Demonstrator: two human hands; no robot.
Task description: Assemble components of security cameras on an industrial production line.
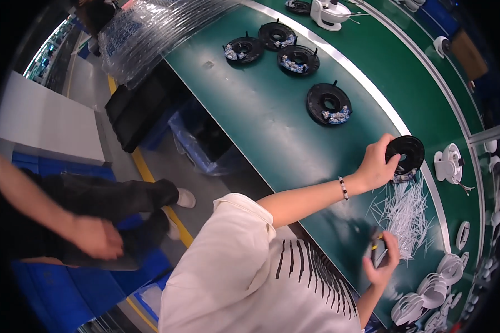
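Bare table (294, 161) lay between its near edge and the left grip (376, 165) pinching a black disc (411, 145); the right grip (386, 266) clasped a tool (378, 250).

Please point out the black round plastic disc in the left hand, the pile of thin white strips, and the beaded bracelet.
Black round plastic disc (414, 154), head view: right side of its ring.
Pile of thin white strips (406, 214), head view: its middle.
Beaded bracelet (344, 189), head view: its beads.

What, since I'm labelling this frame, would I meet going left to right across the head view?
Co-worker's hand, upper white shoe, lone black disc, left hand, held black disc, white device.
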